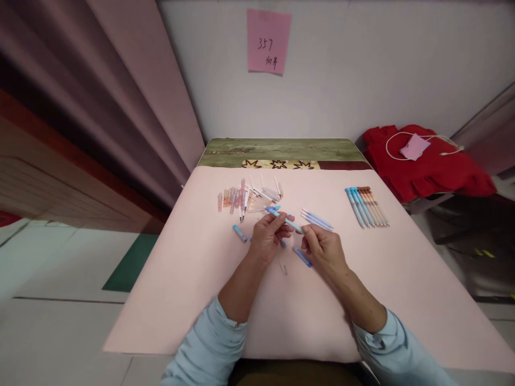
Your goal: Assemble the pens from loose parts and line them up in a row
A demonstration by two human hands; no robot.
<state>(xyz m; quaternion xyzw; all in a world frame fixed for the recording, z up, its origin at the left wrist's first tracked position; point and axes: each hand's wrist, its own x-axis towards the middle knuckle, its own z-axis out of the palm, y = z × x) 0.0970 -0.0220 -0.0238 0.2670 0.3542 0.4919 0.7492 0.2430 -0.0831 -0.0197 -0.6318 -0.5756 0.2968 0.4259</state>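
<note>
Between my two hands, above the middle of the table, is a light blue pen [292, 223]. My left hand [269, 236] pinches it near its darker blue end, and my right hand [325, 247] grips the other end. Under and around the hands lie blue pen parts: a blue cap-like piece [240, 233] to the left and a darker blue piece [302, 257] by my right hand. Several pale blue pen barrels [317, 220] lie just beyond my right hand. A small clear piece [284, 268] rests nearer to me.
Beyond my left hand lie white refills [263, 193] and several clear pinkish pen pieces [232, 199]. A row of blue and brown pens [366, 208] lies at the right on the pink-covered table [193, 279]. Red cloth [426, 166] with a white cable sits past the table's right edge.
</note>
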